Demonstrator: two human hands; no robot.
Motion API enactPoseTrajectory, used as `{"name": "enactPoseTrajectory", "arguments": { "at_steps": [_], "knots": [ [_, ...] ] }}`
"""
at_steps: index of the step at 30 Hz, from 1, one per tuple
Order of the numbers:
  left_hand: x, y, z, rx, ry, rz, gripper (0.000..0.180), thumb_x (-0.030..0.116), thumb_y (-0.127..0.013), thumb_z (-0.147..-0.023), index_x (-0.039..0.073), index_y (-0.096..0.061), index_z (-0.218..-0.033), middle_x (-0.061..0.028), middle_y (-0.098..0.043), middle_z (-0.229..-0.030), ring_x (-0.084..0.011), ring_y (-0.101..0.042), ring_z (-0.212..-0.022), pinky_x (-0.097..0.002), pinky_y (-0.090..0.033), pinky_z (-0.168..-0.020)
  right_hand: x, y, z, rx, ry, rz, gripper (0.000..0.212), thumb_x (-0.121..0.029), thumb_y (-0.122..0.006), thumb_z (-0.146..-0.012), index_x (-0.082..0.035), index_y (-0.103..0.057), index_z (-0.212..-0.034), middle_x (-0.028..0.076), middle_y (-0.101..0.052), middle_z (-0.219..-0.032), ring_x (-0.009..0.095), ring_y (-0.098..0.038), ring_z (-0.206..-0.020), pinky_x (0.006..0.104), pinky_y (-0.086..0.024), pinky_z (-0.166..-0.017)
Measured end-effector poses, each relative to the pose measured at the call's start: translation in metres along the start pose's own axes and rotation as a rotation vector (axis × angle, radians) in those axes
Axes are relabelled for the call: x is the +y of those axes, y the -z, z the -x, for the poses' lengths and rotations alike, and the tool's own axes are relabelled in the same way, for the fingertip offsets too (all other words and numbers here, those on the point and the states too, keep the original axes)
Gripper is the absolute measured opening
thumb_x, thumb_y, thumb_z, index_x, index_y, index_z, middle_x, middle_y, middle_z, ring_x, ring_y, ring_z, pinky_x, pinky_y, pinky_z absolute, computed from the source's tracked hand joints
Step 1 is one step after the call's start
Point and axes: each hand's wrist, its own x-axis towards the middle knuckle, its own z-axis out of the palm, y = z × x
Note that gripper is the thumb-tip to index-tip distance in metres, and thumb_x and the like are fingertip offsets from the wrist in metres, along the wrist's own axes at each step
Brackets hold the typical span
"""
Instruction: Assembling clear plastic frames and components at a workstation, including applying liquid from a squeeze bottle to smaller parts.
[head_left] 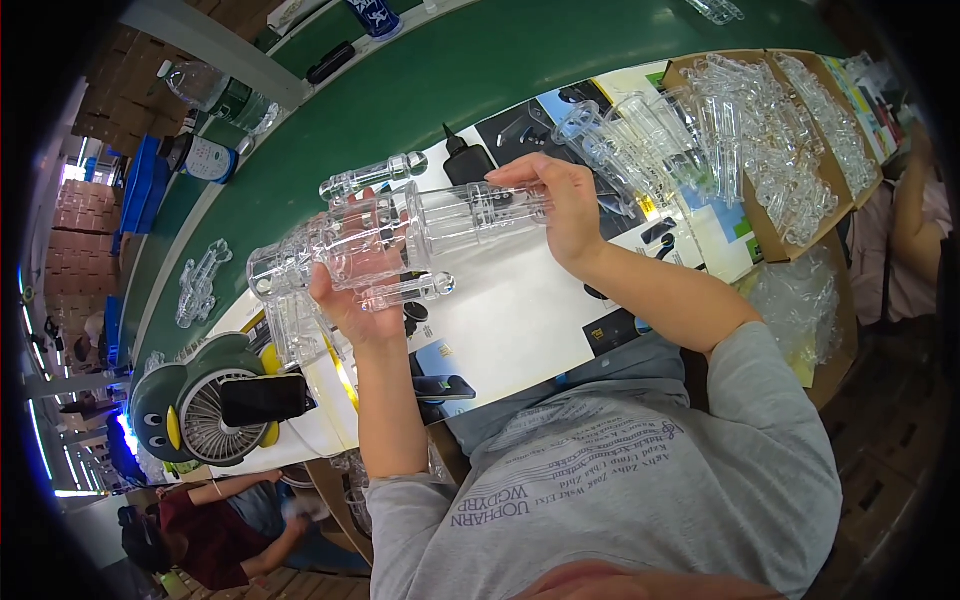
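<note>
A clear, see-through tube assembly (365, 240) lies across both my hands, with a wide flanged cylinder at the left and a narrower tube (500, 212) at the right. My left hand (368, 322) is wrapped round the wide part from below, its fingers showing through the wall. My right hand (572, 212) pinches the narrow tube's right end between thumb and fingers. Beside the cylinder are two slim clear pieces with ball ends, an upper clear piece (375, 176) and a lower clear piece (408, 291); whether they join it I cannot tell. A black nozzle bottle (467, 162) stands just behind.
At the right, a cardboard box (768, 215) holds many small clear parts; clear flanged tubes (640, 145) lie beside it. More clear pieces (203, 283) are at the left. A green fan (205, 400) has a phone (262, 400) before it. Printed sheets (520, 345) cover the green table (480, 75).
</note>
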Motion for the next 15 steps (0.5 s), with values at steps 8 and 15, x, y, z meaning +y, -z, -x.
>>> {"name": "enactPoseTrajectory", "arguments": {
  "at_steps": [8,15],
  "knots": [
    [-0.003,-0.01,0.002,0.113,0.005,-0.155,0.073,0.048,-0.056,-0.072,0.011,-0.032,-0.131,-0.014,-0.038,-0.131,-0.031,-0.029,-0.126,-0.0547,-0.023,-0.102,0.0,-0.002,0.002,0.02,0.004,-0.019,0.04,-0.021,-0.035,-0.088,0.006,-0.063,-0.081,0.015,-0.063,-0.088,0.018,-0.06,-0.082,0.0268,-0.044,-0.079],
    [-0.001,-0.002,0.002,0.078,-0.004,-0.155,0.074,0.051,-0.053,-0.074,0.011,-0.031,-0.132,-0.0156,-0.033,-0.133,-0.0328,-0.027,-0.127,-0.0556,-0.023,-0.102,-0.01,0.0,0.0,-0.023,-0.056,0.033,0.037,-0.02,-0.038,-0.088,0.005,-0.063,-0.081,0.013,-0.064,-0.087,0.015,-0.059,-0.082,0.0259,-0.043,-0.077]
  ]
}}
